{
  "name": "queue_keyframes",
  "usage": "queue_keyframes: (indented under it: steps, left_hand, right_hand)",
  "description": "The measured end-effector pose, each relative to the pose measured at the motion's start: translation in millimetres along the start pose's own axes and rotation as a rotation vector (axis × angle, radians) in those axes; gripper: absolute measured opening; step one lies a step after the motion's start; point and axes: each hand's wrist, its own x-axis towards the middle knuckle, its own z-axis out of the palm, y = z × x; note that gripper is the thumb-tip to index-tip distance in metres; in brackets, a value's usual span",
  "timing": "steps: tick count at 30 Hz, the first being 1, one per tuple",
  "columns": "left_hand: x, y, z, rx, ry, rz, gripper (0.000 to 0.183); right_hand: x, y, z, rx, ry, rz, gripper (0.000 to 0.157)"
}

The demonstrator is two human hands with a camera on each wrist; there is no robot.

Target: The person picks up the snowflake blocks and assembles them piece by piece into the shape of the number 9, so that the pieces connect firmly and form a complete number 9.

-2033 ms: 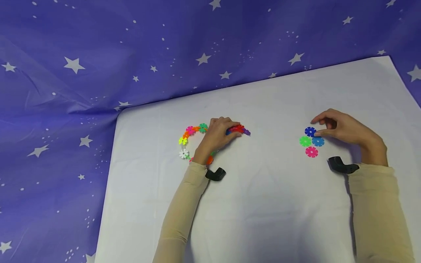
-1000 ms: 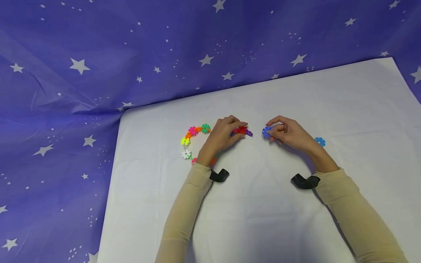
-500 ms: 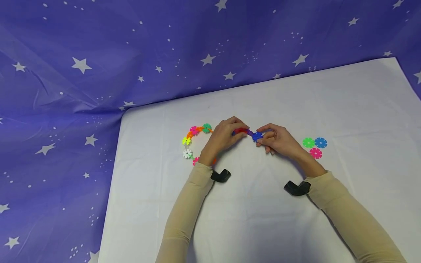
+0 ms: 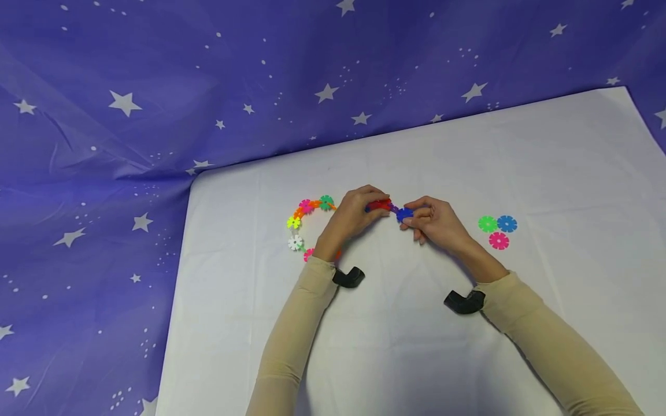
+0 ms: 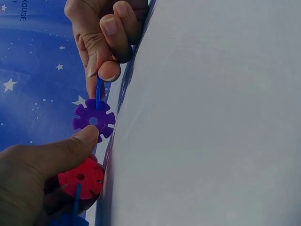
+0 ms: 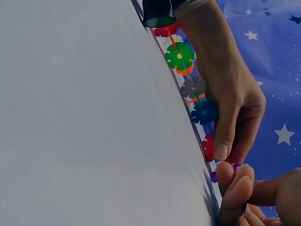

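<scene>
My left hand [image 4: 354,216] grips the end of a curved chain of interlocking notched plastic discs. In the left wrist view its thumb presses the purple disc [image 5: 86,112], beside a red disc [image 5: 89,173]. Opposite, my right hand [image 4: 439,224] pinches a dark blue disc [image 4: 404,215] between thumb and fingers. That blue disc appears edge-on in the left wrist view, its edge at a notch of the purple one. The chain runs back under my left hand and wrist, past a green disc [image 4: 326,202], a yellow disc [image 4: 293,222] and a white disc [image 4: 295,242]; part of it is hidden.
Right of my hands lie three loose discs on the white table [image 4: 395,346]: light green [image 4: 488,224], light blue [image 4: 507,223] and pink [image 4: 499,241]. A purple star-patterned cloth [image 4: 270,75] hangs behind the table's far edge. Black wrist cameras sit at both cuffs.
My right hand has taken the dark blue disc from the loose group and carried it left to the purple disc at the chain's end. My left hand stays on the chain.
</scene>
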Motion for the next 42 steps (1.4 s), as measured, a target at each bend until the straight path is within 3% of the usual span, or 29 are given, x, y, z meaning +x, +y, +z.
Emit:
queue_keyframes:
  steps: [8,17,24,30,35,38,42]
  left_hand:
    - [0.3,-0.4,0.7,-0.049,0.011,-0.042,0.035]
    - [1.3,-2.5,-1.5,-0.103,0.009,-0.041,0.037]
    - [-1.7,-5.8,-3.7,-0.162,0.017,-0.065,0.042]
    - [0.0,-5.8,-1.6,-0.139,-0.005,-0.092,0.042]
    - [-0.2,-5.5,-1.6,-0.114,-0.022,-0.108,0.041]
    - [-0.7,-6.3,-2.6,-0.107,-0.025,-0.108,0.041]
    - [-1.5,-6.2,-3.2,-0.109,-0.034,-0.11,0.041]
  right_hand:
    - [1.4,-0.3,4.9,-0.002,0.022,0.007,0.035]
    - [2.2,-1.4,4.5,-0.064,0.024,0.004,0.034]
    - [1.4,-3.4,2.3,-0.274,0.044,-0.019,0.034]
    - [-3.3,-5.6,-4.3,-0.436,0.062,-0.074,0.038]
    - [-18.1,-16.0,-31.2,-0.479,0.12,-0.175,0.037]
    - [-29.8,-13.9,-65.7,-0.488,0.129,-0.236,0.037]
    - [-44.9,3.9,-115.4,-0.596,0.111,-0.278,0.04]
